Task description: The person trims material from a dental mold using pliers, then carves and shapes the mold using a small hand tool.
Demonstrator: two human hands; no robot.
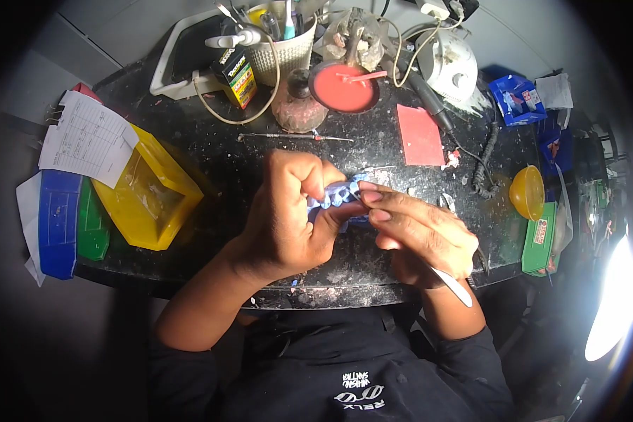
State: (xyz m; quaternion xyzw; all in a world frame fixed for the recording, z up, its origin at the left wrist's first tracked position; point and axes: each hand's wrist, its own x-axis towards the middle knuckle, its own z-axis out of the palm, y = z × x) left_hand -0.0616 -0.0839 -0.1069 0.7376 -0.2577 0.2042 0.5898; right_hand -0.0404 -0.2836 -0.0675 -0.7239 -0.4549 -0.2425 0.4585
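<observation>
A blue dental model [336, 197] with a row of teeth is held over the middle of the bench. My left hand [292, 204] is closed around its left side, the thumb across the near part. My right hand [429, 228] pinches at the model's right edge with its fingertips. A white tool handle [454, 287] sticks out below the right palm; the tool's working end is hidden. Beyond the hands lies a thin metal instrument [295, 137]. A pink wax sheet [420, 135] rests to the right of it.
A pan of pink wax [344, 88] stands at the back beside a spirit burner [299, 109] and a white tool basket [283, 60]. At left is a yellow tray [151, 193] with papers [91, 141]. A handpiece [429, 102], its coiled cord and a yellow bowl [527, 193] are at right.
</observation>
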